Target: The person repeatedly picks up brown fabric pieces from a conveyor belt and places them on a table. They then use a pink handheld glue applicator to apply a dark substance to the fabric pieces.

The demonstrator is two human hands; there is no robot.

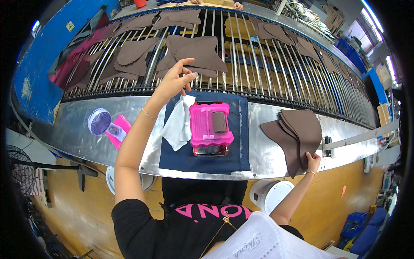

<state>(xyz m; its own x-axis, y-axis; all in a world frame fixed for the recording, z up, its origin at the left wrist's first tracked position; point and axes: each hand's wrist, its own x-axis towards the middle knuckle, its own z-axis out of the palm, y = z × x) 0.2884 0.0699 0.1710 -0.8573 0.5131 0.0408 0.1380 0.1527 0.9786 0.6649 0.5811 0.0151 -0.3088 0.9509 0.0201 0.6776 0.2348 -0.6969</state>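
My left hand point(176, 83) reaches out over the near edge of the roller conveyor, its fingers apart and nothing visible in them. Just beyond it, brown cut leather-like pieces point(196, 52) lie overlapped on the metal rods; I cannot tell whether the fingertips touch them. At the right of the metal table, my right hand point(313, 161) pinches the near edge of a fanned stack of brown cut pieces point(297, 131), thumb on top. Between my arms, a pink plastic tray point(202, 123) carries a small brown block point(219, 122) and sits on a dark blue cloth point(237, 159).
More brown pieces point(137, 52) are spread along the conveyor point(258, 82). A white cloth point(177, 127) lies beside the tray. Farther left stands a small purple fan point(99, 121). A metal bar point(366, 137) crosses the table's right end. Another person's hand point(238, 6) shows at the far side.
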